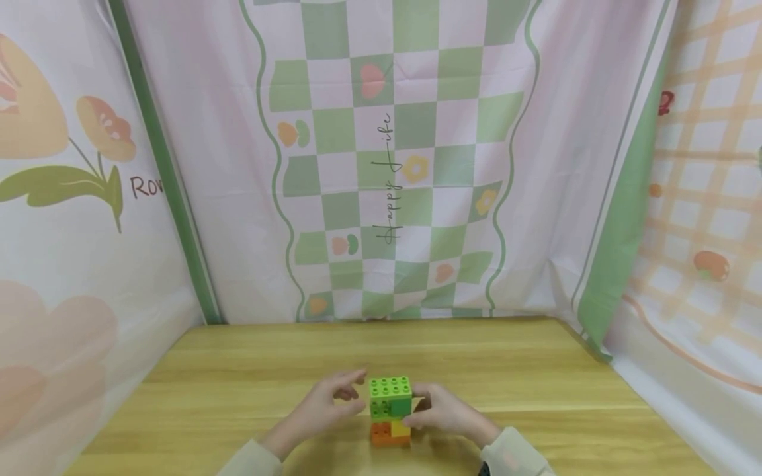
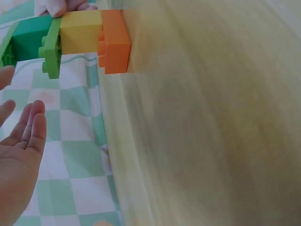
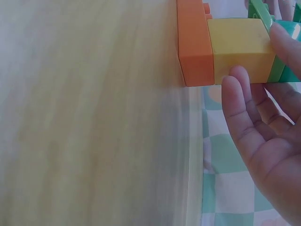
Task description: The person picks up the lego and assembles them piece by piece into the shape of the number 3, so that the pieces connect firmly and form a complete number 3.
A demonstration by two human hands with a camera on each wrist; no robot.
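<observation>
A tower of toy building bricks stands upright on the table. At its base is an orange brick (image 3: 195, 52), with a yellow brick (image 3: 240, 44) above it. Higher up come a light green brick (image 2: 52, 49), a dark green brick (image 1: 401, 406) and a studded light green brick (image 1: 389, 385) on top. My right hand (image 1: 443, 413) holds the tower from the right, thumb near the yellow brick's upper edge, other fingers along the side. To the left, my left hand (image 1: 327, 403) is held apart from the tower with loosely bent fingers and nothing in them.
The tower rests on a wooden table (image 1: 238, 370). Behind it hangs a checked green and white cloth (image 1: 375, 185). Printed cloths also close off the left and right sides.
</observation>
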